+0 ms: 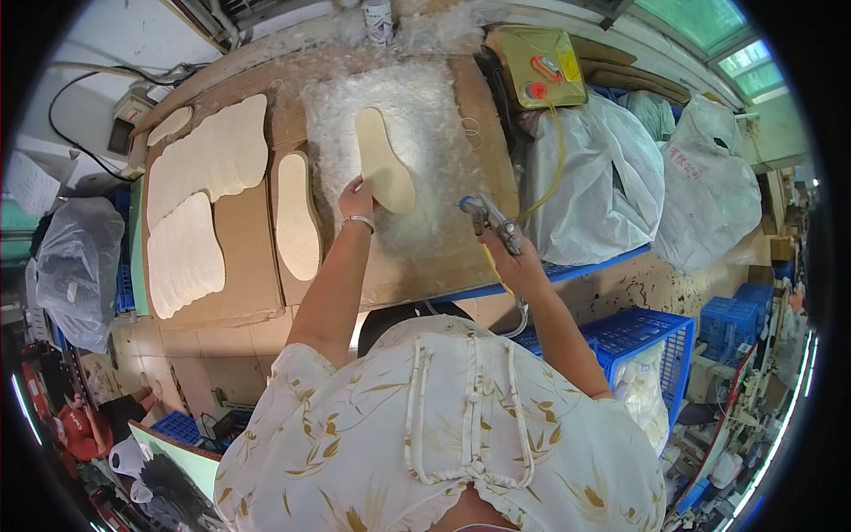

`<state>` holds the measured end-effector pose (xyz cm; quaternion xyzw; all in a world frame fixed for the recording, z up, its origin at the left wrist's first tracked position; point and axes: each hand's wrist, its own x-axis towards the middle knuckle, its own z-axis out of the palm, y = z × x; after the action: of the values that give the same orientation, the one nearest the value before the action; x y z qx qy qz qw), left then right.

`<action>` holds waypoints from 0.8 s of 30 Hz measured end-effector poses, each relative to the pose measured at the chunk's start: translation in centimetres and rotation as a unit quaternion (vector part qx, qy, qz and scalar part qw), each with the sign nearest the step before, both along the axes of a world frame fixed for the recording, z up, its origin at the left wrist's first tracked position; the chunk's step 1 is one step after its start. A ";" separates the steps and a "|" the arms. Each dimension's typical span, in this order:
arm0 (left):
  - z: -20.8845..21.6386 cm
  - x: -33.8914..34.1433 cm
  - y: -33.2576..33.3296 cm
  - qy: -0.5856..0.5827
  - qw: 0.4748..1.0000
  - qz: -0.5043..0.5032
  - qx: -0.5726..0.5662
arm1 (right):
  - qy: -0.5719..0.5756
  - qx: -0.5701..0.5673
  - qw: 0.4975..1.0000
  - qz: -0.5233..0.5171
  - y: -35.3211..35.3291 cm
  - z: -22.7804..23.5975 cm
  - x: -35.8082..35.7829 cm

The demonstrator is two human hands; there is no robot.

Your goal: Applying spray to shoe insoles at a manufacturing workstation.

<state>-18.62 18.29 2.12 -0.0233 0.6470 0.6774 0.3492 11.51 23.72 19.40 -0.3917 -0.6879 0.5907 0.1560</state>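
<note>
Left hand (355, 200): the fingers pinch the lower left edge of a cream insole (383, 160), held over a whitish, crusted patch (332, 115) on the cardboard-covered bench (408, 277); whether the insole touches the patch cannot be told. A bracelet (359, 220) circles the left wrist. Right hand (521, 264): the fingers are wrapped around the handle of a metal spray gun (498, 225), whose nozzle points left, toward the insole but apart from it. A yellow hose (558, 160) runs between the gun and an olive-yellow can (525, 51) with a red cap at the far right of the bench. Left of the patch lies a separate cream insole shape (298, 217); farther left, two overlapping rows of similar pieces, an upper row (208, 151) and a lower row (184, 253), rest on brown cardboard (244, 257). White plastic bags (589, 177) stand to the right, above a blue crate (678, 363).
</note>
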 end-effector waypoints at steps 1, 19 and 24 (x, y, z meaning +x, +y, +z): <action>-0.3 0.8 -0.1 0.011 0.998 0.012 -0.052 | 0.012 0.024 1.000 -0.004 0.1 -0.1 0.1; -0.3 3.2 -3.3 -0.171 0.974 -0.114 -0.092 | -0.024 0.138 0.990 -0.010 1.8 2.2 -12.8; 0.1 3.1 -3.5 -0.163 0.974 -0.122 -0.099 | 0.019 0.158 0.987 -0.015 1.4 2.1 -13.8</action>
<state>-15.56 14.75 2.21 -0.0892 0.6432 0.5494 0.5258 -2.24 25.09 21.46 -0.3614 -0.7635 0.4793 0.2382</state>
